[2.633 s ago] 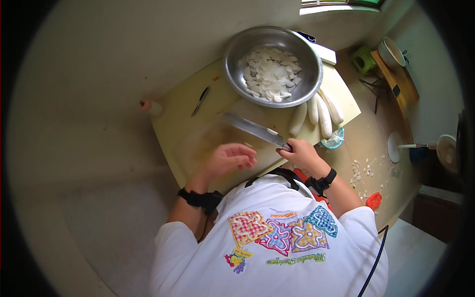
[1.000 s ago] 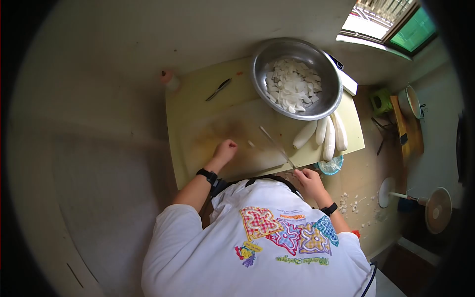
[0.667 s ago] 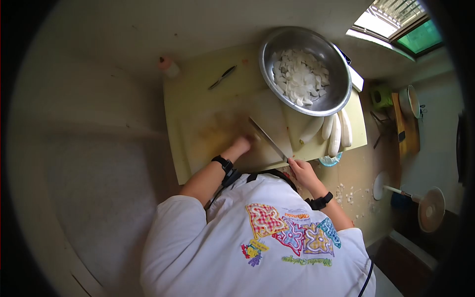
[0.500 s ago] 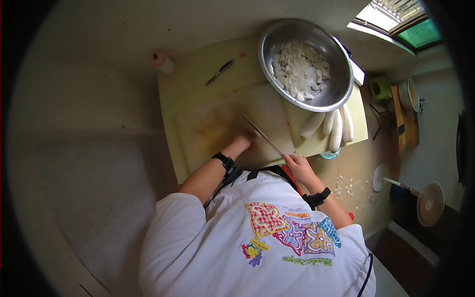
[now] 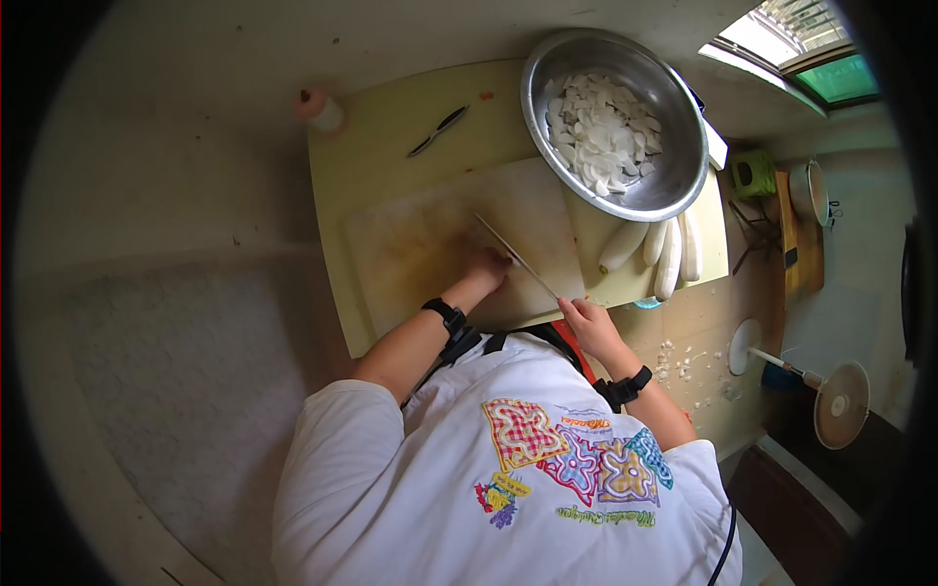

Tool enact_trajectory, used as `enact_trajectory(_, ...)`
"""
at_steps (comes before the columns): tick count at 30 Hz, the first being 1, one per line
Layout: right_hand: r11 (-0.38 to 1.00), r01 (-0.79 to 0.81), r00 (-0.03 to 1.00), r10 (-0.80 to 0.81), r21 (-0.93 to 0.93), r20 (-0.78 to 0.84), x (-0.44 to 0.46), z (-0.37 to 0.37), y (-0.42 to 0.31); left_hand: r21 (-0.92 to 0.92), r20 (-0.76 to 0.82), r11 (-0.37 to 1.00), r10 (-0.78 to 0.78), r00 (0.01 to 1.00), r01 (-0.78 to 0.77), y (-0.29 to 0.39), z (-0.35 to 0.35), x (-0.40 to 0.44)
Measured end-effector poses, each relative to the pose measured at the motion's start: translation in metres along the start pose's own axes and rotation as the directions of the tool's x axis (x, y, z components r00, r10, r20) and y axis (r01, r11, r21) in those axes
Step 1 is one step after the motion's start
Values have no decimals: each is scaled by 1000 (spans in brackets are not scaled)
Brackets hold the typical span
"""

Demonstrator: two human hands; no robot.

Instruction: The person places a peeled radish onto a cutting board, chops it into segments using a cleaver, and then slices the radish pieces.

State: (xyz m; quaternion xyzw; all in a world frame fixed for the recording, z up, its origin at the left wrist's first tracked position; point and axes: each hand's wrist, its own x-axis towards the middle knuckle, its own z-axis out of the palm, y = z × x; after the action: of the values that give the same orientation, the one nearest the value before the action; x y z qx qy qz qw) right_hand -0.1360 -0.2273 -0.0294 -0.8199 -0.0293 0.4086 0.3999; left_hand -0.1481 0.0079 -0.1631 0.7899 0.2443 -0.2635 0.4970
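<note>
Knife [image 5: 518, 256] is held low over the board, its tip pointed between ten and eleven o'clock; whether the blade is pressed on the board or lifted just clear of it cannot be told. Nearest, at the handle end, the right hand [image 5: 586, 324] is seen with its grip closed firmly around the handle. Toward nine o'clock of the blade, the left hand [image 5: 486, 266] is placed close against its flat side, fingers bent; whether anything is grasped cannot be told, as the underside is hidden. Both are set over the near part of the board [image 5: 542, 200], which is laid on the yellow surface [image 5: 371, 146]. Cutting is judged to be the step in hand; for the next move, the left fingertips would need to be tucked clear of the edge and the blade lined up squarely. At three o'clock of the knife, white roots [image 5: 669, 264] are grouped. Farther off, at one o'clock, pale slices [image 5: 604, 132] are heaped in the bowl [image 5: 681, 176]; at eleven, a slim tool [image 5: 439, 131] is laid, and at ten a bottle [image 5: 322, 111] is stood.
</note>
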Motion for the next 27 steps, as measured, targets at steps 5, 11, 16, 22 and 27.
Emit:
enact_trajectory(5, 999, -24, 1000, 24, -33, 2, 2, 1, 0, 69, 7, 996, 47, 999, -48, -10, 4, 11)
enact_trajectory(11, 999, -17, 1000, 17, -46, 1, 5, 2, 4, -4, -10, 999, 34, 999, -35, -6, 4, 5)
enact_trajectory(16, 995, -19, 1000, 19, -100, -3, 1, 1, -6, -17, 2, 999, 32, 999, -32, -2, 2, 5)
enact_trajectory(22, 991, 4, 1000, -3, -135, 6, 2, 4, -4, 99, -21, 994, 47, 999, -45, -2, 4, 8)
enact_trajectory(27, 993, -21, 1000, 18, -115, -24, 9, 9, 7, 94, -23, 990, 105, 994, -102, -7, 4, 8)
